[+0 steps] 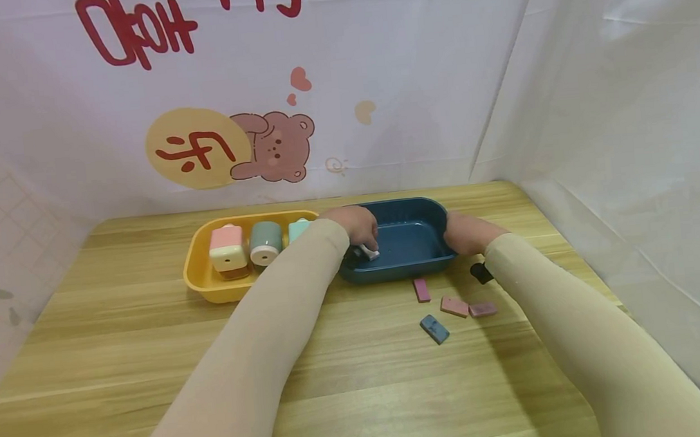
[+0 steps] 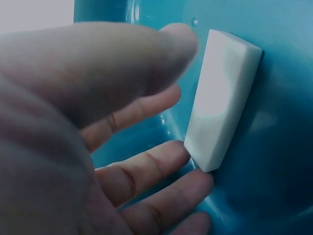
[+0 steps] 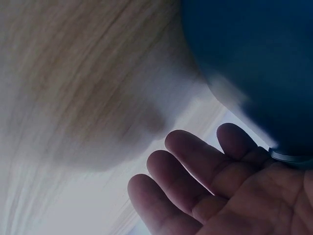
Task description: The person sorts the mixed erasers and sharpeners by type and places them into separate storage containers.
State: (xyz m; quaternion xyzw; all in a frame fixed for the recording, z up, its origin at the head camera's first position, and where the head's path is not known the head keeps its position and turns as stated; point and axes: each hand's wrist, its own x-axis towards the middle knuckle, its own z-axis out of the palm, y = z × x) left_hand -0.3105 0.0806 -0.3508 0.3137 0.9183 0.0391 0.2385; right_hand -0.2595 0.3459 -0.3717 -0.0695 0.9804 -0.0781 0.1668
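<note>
Inside the dark blue bin, my left hand reaches down at the left end. A white rectangular block lies on the bin's floor in the left wrist view. Two fingertips meet or nearly meet its lower end, while the thumb stays apart from it. My right hand is at the bin's right end. From the right wrist view, its loosely extended fingers lie outside the bin wall, with the palm close to the rim. The right thumb is hidden.
A yellow bin on the left holds a pink-and-cream container, a grey-green one and a light teal one. In front of the blue bin lie pink blocks, a grey-blue block and a black piece.
</note>
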